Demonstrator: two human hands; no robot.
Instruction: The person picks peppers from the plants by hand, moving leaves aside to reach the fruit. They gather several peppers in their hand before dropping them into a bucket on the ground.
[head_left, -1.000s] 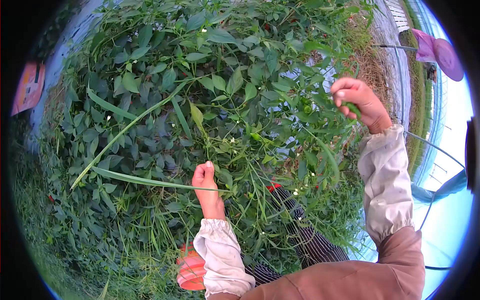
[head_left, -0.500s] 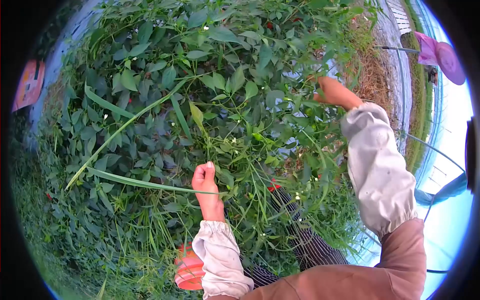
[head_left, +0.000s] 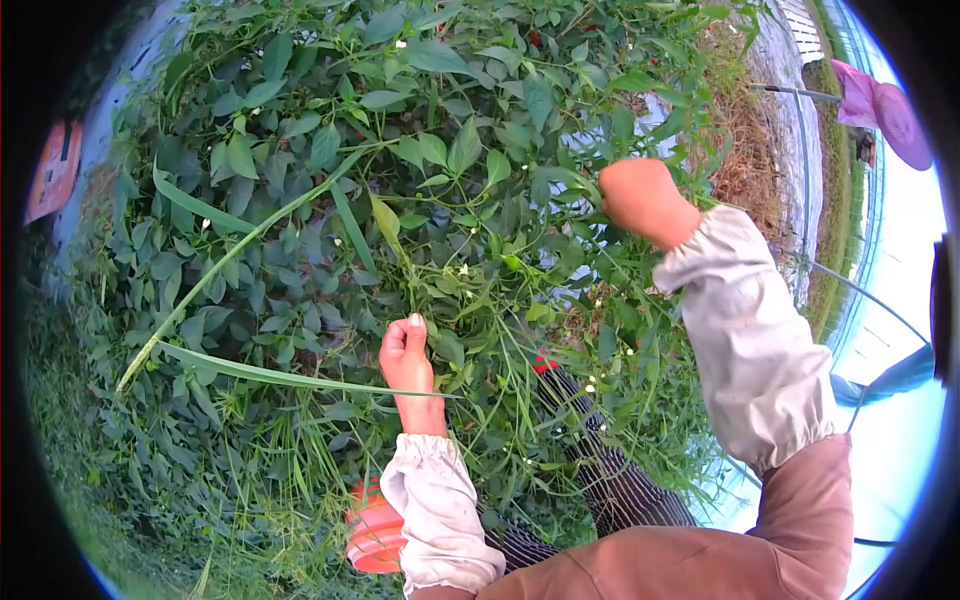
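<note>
Left hand [head_left: 406, 366]: thumb pressed to fingers, apparently pinching a thin stem [head_left: 412, 296] that stands upright in the leafy plants [head_left: 240, 156]. Right hand [head_left: 648, 203]: curled, back upward, among leaves at the far side; fingertips hidden, grip and contents cannot be told. One long grass blade [head_left: 270, 376], lying across the left wrist. One green pepper [head_left: 512, 263], between the hands. One orange-red bucket [head_left: 376, 530], beside the left sleeve [head_left: 440, 510].

Risks: a hard tug by either hand could snap stems or shed white flowers [head_left: 464, 270]; the blade could snag the wrist; dense foliage could hide a poor grip.
</note>
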